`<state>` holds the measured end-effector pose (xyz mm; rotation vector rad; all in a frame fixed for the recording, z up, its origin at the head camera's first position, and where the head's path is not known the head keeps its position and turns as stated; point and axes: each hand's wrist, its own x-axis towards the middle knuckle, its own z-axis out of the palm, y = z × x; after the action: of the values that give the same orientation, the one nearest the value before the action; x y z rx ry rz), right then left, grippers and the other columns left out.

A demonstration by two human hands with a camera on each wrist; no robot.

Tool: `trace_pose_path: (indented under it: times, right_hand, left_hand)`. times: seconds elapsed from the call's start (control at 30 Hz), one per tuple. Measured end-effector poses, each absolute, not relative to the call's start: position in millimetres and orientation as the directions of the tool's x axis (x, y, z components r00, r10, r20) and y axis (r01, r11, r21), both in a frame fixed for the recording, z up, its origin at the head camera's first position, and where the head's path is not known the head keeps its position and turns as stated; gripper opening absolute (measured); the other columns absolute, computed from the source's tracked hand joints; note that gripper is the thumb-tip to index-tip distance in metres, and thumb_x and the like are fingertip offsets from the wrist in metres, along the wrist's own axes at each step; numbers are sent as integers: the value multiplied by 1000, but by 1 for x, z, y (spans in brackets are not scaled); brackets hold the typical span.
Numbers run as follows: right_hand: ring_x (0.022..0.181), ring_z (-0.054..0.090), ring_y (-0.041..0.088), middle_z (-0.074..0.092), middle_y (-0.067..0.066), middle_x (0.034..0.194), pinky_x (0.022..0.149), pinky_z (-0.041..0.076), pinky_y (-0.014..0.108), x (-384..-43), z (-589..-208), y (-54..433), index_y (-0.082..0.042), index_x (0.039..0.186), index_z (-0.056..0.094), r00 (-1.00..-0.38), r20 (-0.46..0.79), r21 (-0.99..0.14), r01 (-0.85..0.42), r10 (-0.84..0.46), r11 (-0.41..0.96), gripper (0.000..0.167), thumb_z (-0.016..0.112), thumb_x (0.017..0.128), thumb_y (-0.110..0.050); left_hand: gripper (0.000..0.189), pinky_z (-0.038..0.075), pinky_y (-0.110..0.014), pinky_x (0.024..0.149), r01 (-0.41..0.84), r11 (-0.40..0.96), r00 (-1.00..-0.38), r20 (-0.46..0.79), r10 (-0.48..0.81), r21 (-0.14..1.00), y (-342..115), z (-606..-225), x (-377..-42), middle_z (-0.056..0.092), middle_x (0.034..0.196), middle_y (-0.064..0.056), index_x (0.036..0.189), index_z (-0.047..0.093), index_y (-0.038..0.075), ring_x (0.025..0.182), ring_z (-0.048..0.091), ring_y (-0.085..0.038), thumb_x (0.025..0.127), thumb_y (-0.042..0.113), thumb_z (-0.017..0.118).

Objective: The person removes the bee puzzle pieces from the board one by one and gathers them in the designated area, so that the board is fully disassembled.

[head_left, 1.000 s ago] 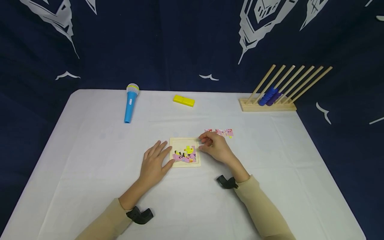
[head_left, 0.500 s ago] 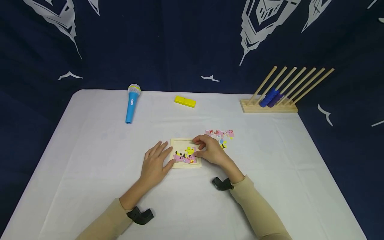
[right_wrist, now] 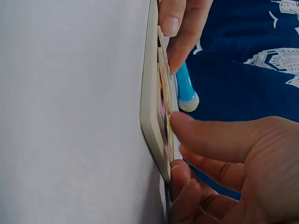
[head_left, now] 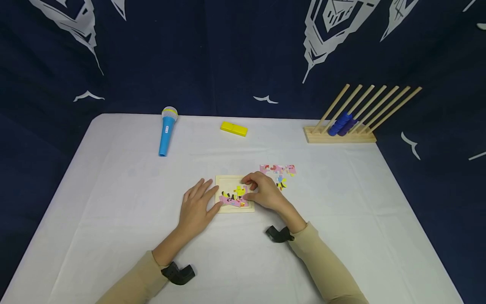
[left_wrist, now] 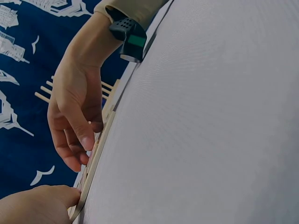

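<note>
A small square wooden puzzle tray (head_left: pixel 222 181) lies flat on the table, with pink, yellow and black puzzle pieces (head_left: pixel 229 201) in its lower and right parts. My left hand (head_left: pixel 194 210) rests at its left edge, fingers spread and thumb near the lower left. My right hand (head_left: pixel 263 192) bends over the tray's right side. In the right wrist view, its thumb and curled fingers pinch a puzzle piece (right_wrist: pixel 168 135) at the tray's edge; the fingers partly hide it. Beyond this hand lie several loose puzzle pieces (head_left: pixel 279 169), mostly pink, one blue and yellow (head_left: pixel 281 182).
A blue toy microphone (head_left: pixel 166 133) lies at the back left. Near the back edge is a yellow block (head_left: pixel 233 128). A wooden peg stand (head_left: pixel 339 137) with blue and purple beads stands at the back right. White cloth (head_left: pixel 125 190) covers the table.
My right hand has moved left from beside the tray onto its right side, uncovering the blue and yellow piece behind it. The left hand stays at the tray's left edge.
</note>
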<state>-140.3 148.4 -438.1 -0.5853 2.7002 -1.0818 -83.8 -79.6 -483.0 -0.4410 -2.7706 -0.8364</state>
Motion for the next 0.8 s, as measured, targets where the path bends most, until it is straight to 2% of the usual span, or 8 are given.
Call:
trace_pose_path:
  times: [0.37, 0.8]
  right_hand:
    - [80, 54, 16, 63, 7, 98, 75, 45, 27, -139, -439, 146, -4, 108, 67, -898, 12, -667, -335, -440, 666, 35, 82, 76, -6]
    - [80, 53, 15, 62, 6, 95, 74, 44, 26, -139, -439, 145, -5, 106, 68, -901, -4, -661, -323, -433, 678, 33, 82, 76, -5]
  left_hand:
    - [47, 27, -56, 108, 344, 793, -931, 290, 220, 503, -80, -483, -83, 51, 144, -18, 128, 64, 4, 142, 35, -37, 88, 28, 72]
    - [47, 27, -56, 108, 345, 792, -931, 291, 220, 504, -80, -482, -83, 51, 144, -18, 127, 63, 3, 141, 35, -37, 87, 27, 73]
